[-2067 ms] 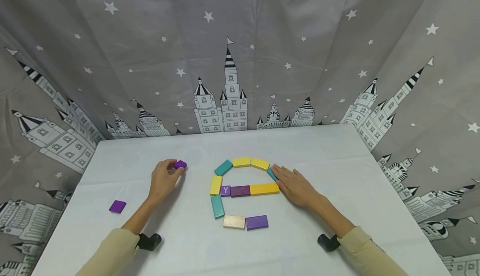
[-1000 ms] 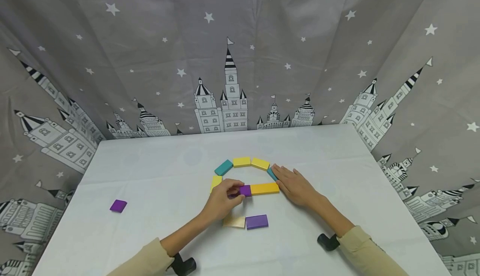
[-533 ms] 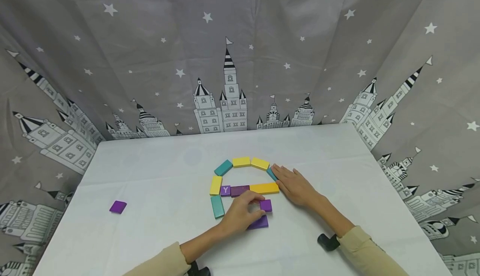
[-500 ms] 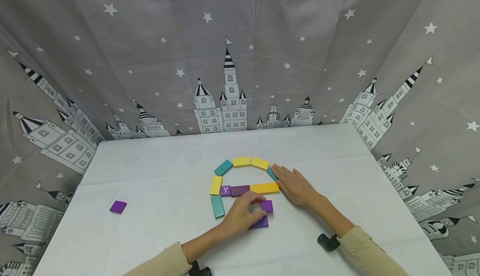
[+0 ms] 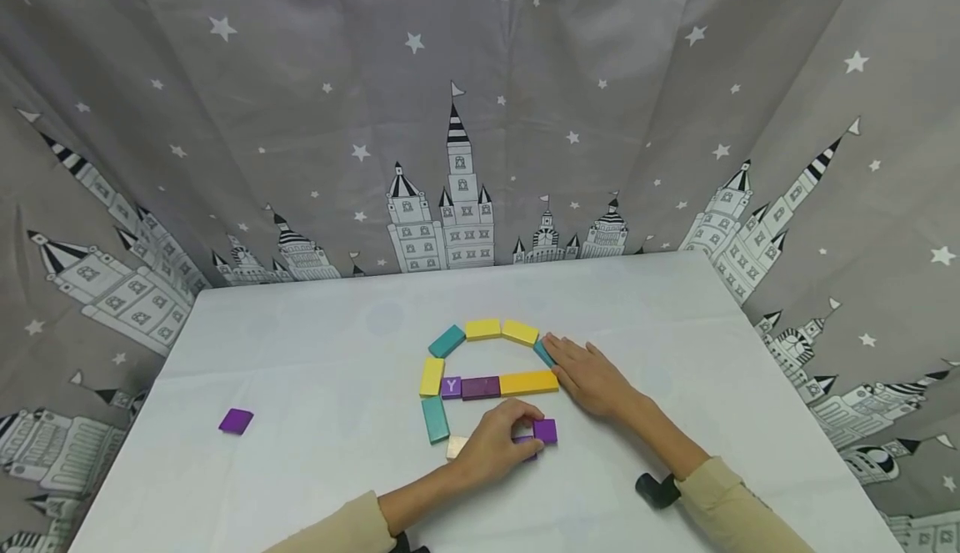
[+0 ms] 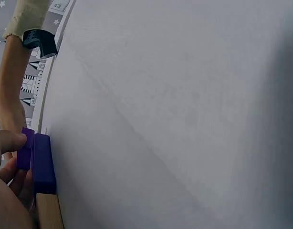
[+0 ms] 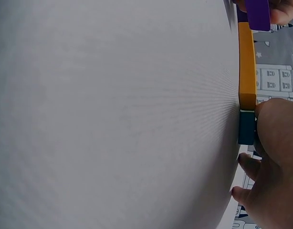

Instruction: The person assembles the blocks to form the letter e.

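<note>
My left hand pinches a small purple block by its edge, between thumb and fingers. In the left wrist view this purple block is over the longer purple block, which my hand partly covers in the head view. My right hand lies flat with its fingers stretched out over a teal block, most of which it hides. Beside its thumb ends an orange block, in line with a dark purple block and a purple block marked Y.
Yellow blocks and teal blocks curve round the top and left, like a letter e. A pale wooden block shows beside my left hand. Another purple block lies alone at the left of the white table.
My left hand has carried the small purple block from the left side, across the middle row, to the lower right end of the blocks. My right hand has stayed in place.
</note>
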Motion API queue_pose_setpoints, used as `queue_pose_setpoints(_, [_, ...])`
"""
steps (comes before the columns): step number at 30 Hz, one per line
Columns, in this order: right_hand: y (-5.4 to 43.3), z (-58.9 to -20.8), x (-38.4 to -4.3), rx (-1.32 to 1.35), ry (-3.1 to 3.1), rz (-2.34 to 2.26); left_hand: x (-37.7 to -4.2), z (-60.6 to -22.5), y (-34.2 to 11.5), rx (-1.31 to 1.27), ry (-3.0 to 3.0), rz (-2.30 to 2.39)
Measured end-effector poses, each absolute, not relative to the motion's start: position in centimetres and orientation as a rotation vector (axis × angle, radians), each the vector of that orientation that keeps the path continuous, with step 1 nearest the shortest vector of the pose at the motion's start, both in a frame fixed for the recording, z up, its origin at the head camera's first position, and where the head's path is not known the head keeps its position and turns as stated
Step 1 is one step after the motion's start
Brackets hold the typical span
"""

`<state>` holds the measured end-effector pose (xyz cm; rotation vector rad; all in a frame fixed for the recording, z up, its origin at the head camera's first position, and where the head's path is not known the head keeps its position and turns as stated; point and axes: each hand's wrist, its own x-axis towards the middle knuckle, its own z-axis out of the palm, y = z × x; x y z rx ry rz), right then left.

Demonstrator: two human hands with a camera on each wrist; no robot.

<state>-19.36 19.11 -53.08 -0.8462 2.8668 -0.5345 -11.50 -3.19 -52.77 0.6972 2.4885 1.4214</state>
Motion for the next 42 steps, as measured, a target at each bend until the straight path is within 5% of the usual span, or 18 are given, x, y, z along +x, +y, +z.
queue_pose_setpoints(42, [19.10, -53.56, -19.28, -0.872, 2.898, -0.530, -10.76, -53.02, -2.71, 0.907, 2.734, 0.996])
